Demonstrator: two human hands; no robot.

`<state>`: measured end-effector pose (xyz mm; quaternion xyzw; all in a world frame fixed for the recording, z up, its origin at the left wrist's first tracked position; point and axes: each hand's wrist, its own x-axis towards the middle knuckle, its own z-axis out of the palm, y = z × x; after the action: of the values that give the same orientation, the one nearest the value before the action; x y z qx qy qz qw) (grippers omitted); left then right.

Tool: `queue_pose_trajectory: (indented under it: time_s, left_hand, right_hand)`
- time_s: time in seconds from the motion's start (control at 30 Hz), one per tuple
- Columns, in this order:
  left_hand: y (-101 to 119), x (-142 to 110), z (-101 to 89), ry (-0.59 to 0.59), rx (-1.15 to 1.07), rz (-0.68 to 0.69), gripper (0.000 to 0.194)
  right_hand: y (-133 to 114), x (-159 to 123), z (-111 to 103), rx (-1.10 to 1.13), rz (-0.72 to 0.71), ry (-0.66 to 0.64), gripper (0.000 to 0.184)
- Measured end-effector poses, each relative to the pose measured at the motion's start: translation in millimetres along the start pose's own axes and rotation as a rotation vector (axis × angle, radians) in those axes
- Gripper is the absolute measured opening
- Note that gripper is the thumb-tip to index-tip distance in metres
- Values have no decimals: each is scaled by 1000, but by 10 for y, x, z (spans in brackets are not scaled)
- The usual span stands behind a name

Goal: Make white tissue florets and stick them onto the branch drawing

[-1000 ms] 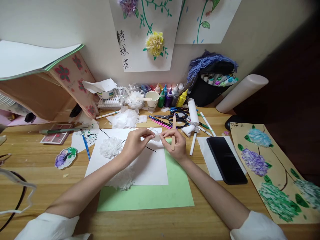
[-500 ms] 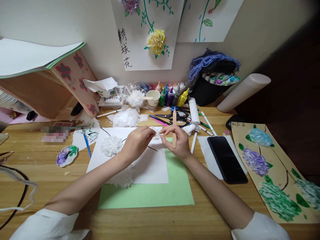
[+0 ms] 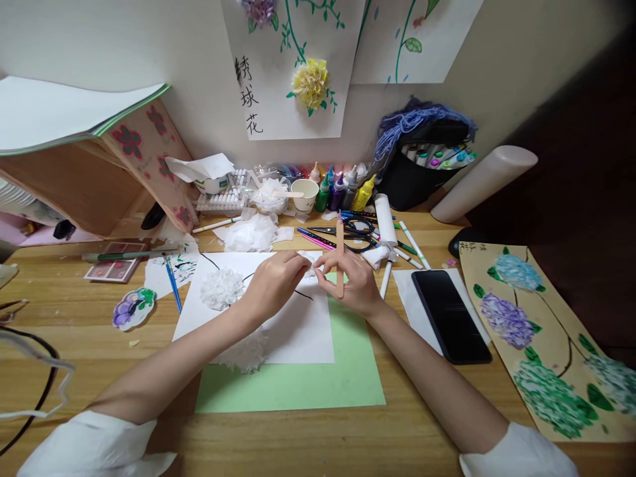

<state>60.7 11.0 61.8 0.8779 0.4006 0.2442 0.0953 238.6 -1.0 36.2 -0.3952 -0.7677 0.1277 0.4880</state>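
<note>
We have both hands above the white sheet [image 3: 298, 331], their fingertips close to each other near its far right corner. Our right hand [image 3: 317, 273] holds the wooden stick [image 3: 340, 262] upright between its fingers, so the stick lies to the right of our left hand [image 3: 307, 265]. Our left fingertips are pinched together; whether a scrap sits between them, we cannot tell. On the sheet's left part we see a ruffled white flower [image 3: 222, 289], left of our left hand. Green paper [image 3: 293, 391] lies under the sheet, the phone [image 3: 451, 317] to its right, and scissors [image 3: 355, 235] and crumpled tissue [image 3: 251, 233] beyond it.
</note>
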Motion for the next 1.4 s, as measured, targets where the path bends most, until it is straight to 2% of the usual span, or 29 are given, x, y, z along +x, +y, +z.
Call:
queue_pose_trajectory:
  time_s: [0.2, 0.47, 0.67, 0.73, 0.8, 0.87, 1.0, 1.23, 1.4]
  left_hand:
    - [15, 1, 3, -7, 4, 2, 18]
    - [17, 24, -5, -6, 0, -10, 17]
    - [78, -6, 22, 155, 33, -125, 13]
    - [137, -19, 5, 127, -25, -180, 17]
    - [197, -18, -21, 47, -140, -220, 19]
    - [241, -1, -47, -3, -261, -252, 19]
    - [262, 45, -60, 10, -379, -327, 19]
    - [259, 65, -26, 54, -393, -393, 15]
    - [279, 73, -44, 92, -384, -384, 13]
  right_hand:
    - [-15, 6, -2, 20, 40, 6, 18]
    - [-44, 34, -13, 118, 165, 21, 17]
    - [-41, 37, 8, 218, 278, 87, 19]
    - [-52, 35, 18, 243, 310, 133, 20]
    - [-75, 31, 31, 252, 328, 163, 22]
    - [-104, 26, 43, 246, 325, 173, 23]
    - [-147, 9, 63, 186, 287, 188, 22]
    - [-180, -15, 73, 73, 208, 192, 21]
    - [-211, -10, 74, 100, 243, 213, 22]
